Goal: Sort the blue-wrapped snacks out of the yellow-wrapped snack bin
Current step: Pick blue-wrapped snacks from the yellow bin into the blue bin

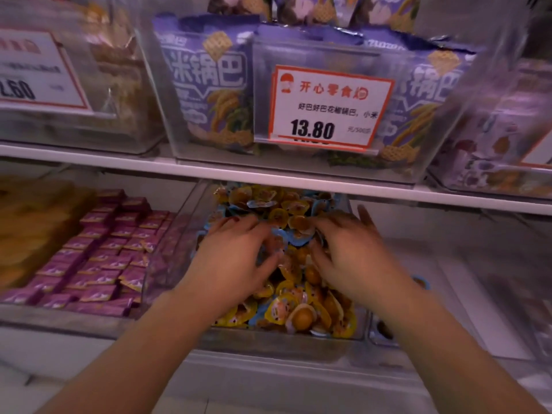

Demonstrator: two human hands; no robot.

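A clear plastic bin [286, 339] on the lower shelf holds a heap of yellow-wrapped snacks [301, 315] mixed with blue-wrapped snacks [294, 239]. Both my hands are inside the bin, on top of the heap. My left hand [233, 258] lies palm down with fingers spread and bent into the snacks, near a blue wrapper between the hands. My right hand [349, 255] lies palm down too, fingers spread over the pile. The picture is blurred, so I cannot see whether either hand holds a wrapper.
A bin of purple packets [98, 258] stands to the left. A clear bin [448, 294] to the right holds a blue wrapper [422, 282]. The shelf board [298, 177] above carries purple bags [209, 85] and a price tag [328, 109].
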